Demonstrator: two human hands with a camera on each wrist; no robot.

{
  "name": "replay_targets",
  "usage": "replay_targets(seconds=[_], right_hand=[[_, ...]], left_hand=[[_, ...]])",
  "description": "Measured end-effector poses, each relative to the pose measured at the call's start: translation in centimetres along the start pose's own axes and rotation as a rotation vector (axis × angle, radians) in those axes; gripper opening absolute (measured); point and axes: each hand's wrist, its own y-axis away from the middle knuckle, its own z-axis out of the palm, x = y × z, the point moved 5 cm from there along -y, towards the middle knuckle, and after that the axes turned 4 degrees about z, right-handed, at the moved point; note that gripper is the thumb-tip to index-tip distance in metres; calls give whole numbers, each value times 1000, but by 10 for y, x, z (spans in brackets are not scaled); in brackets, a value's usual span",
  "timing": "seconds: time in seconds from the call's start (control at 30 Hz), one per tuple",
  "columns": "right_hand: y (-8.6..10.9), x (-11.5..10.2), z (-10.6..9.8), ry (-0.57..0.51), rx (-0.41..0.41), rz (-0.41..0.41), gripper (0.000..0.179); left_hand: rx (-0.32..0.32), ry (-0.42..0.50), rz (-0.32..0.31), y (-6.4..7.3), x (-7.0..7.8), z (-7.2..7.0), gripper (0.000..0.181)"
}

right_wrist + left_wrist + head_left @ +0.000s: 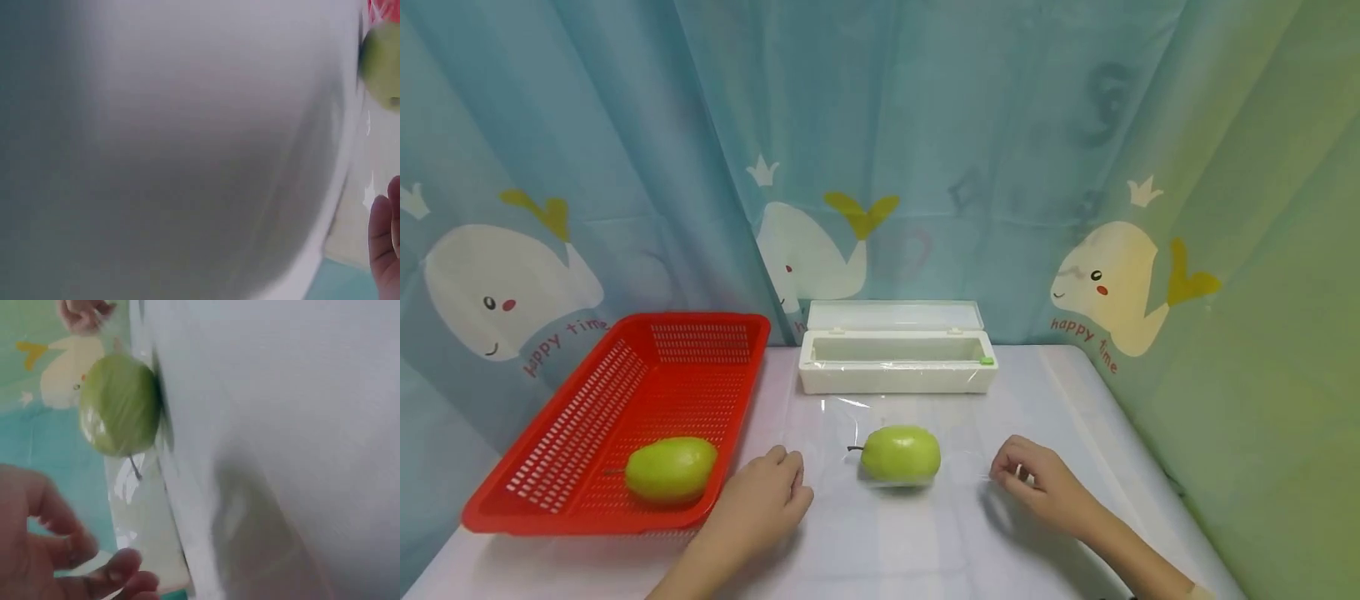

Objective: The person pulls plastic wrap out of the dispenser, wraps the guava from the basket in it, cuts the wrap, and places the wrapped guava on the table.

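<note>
A green pear (901, 455) lies on its side on the table, its stem toward my left hand. Clear cling film (128, 394) passes over it, showing as creases and shine in the left wrist view. My left hand (765, 498), between the pear and the red basket, pinches one side of the film with curled fingers. On the pear's other side, my right hand (1037, 483) pinches the film between thumb and fingertips. Behind the pear stands a white cling film dispenser (898, 379) with its lid up and a green slider at its right end.
At the left, a red plastic basket (760, 358) holds a second green pear (672, 470); its near right corner is close by my left forearm. A curtain (925, 167) with whale prints hangs behind the table (917, 550) and along both sides.
</note>
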Motion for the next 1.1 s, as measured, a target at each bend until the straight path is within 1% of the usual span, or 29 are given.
replay_targets(seconds=[0.07,0.1,0.17,0.2,0.27,0.33,0.4,0.43,0.5,0.57,0.63,0.73,0.8,0.87,0.93,1.0,1.1], right_hand=[[-7,12,1,-56,13,107,20],[-10,18,2,-81,9,172,19],[-16,28,4,-144,-11,300,17],[-18,32,5,-178,-23,355,16],[-22,39,8,-243,-49,449,15],[-27,43,11,-295,-58,499,15],[-31,44,13,-329,-52,518,15],[-33,45,14,-340,-45,524,15],[-38,45,16,-364,-30,523,16],[-43,45,18,-391,-19,521,17],[-47,45,20,-417,-10,525,18],[-52,46,22,-458,4,545,20],[-53,46,24,-479,8,556,20],[-53,47,24,-489,19,564,20],[-53,48,23,-484,30,572,20],[-52,49,21,-472,48,584,20],[-52,51,18,-465,74,606,21]], left_hand=[[18,11,-90,-6,0,-1,18],[21,19,-120,-9,0,0,17],[30,18,-153,-16,0,1,14],[45,9,-163,-19,0,2,12],[98,3,-160,-23,2,3,9],[187,9,-103,-26,9,3,15],[272,18,-11,-29,23,3,29],[301,26,44,-31,32,4,38],[321,9,141,-38,50,7,57],[290,-18,194,-50,65,13,73],[227,-40,215,-64,74,22,82],[121,-62,229,-83,78,36,83],[80,-74,238,-92,77,43,78],[71,-78,241,-99,75,47,68],[85,-67,242,-103,72,48,57],[103,-37,245,-105,70,47,48],[111,8,247,-108,70,45,44]])
